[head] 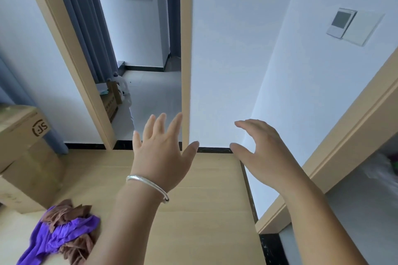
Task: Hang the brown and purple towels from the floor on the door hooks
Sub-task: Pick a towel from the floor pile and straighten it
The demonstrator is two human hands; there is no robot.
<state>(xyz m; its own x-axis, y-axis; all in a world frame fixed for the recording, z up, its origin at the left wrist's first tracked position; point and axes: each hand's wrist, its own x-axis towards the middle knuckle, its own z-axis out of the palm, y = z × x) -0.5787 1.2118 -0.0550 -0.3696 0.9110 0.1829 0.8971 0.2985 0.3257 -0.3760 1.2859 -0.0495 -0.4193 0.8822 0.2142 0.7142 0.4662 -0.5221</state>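
Both hands raised over the wood floor, empty. Left hand has fingers spread wide, grip loose, silver bangle on the wrist. Right hand is curved, grip unclosed, holding nothing. Purple towel and brown towel lie tangled in one heap on the floor at lower left, just beside a cardboard box. Open doorway ahead.
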